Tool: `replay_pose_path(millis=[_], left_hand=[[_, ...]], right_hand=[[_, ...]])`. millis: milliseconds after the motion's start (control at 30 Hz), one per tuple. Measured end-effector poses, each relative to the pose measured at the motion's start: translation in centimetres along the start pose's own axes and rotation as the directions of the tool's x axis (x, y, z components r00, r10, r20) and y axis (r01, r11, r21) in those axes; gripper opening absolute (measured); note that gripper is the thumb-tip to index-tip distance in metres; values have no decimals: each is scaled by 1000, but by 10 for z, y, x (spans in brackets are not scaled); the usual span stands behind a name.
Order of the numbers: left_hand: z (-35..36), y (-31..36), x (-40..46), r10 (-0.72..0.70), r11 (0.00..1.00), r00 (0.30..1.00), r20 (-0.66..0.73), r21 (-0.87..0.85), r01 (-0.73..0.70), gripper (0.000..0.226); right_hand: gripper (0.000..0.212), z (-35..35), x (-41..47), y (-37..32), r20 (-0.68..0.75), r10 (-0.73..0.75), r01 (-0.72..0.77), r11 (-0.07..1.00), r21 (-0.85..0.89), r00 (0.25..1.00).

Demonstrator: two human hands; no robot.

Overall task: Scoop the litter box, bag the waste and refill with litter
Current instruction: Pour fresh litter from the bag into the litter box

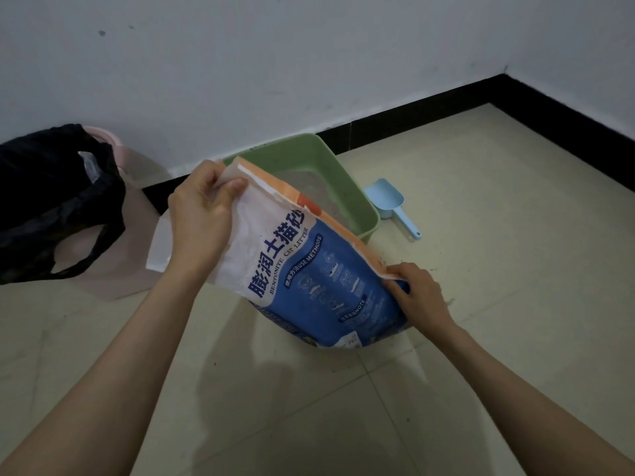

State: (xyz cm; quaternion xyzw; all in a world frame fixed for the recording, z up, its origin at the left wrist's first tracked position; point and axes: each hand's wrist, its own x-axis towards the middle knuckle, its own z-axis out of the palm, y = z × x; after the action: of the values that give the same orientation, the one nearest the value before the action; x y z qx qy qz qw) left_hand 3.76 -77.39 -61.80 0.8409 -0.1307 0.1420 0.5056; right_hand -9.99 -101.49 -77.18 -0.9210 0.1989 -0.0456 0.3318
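Note:
A blue, white and orange cat litter bag [309,266] is tilted with its top over the green litter box [357,207], which stands against the wall and holds grey litter. My left hand [202,214] pinches the bag's upper white edge near its top. My right hand [419,293] grips the bag's lower right corner, close to the floor. A light blue scoop [391,206] lies on the tiles just right of the box. The bag hides the box's near left part.
A pink bin [137,214] lined with a black plastic bag [58,201] stands at the left by the wall. Specks of spilled litter [446,300] dot the beige tiles near my right hand. A black skirting runs along both walls.

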Motion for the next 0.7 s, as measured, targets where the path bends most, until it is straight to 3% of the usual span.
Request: replay_pose_path(millis=[100,167,300,400,567,700], left_hand=[[-4,-3,0,-12,1000,1000,1,22,12,11],[-9,-7,1,-32,999,999,-11,38,33,12],[-20,-11,8,-59,992,998,30,116,55,19],[-22,-2,11,-11,986,1000,23,167,7,23],[-13,24,9,59,986,997,40,156,-64,23],[-1,44,10,144,989,987,67,28,-146,19]], right_hand=[[33,8,-2,-13,-111,-94,92,995,-27,989],[37,2,-3,-19,-107,-125,120,991,-51,986],[29,-5,-11,-23,-81,-103,93,989,-113,991],[24,-6,-24,-30,-89,-37,36,999,-22,995],[27,-2,-39,-38,-166,-29,26,999,-23,986],[35,-7,-53,-42,-246,-35,49,997,53,969]])
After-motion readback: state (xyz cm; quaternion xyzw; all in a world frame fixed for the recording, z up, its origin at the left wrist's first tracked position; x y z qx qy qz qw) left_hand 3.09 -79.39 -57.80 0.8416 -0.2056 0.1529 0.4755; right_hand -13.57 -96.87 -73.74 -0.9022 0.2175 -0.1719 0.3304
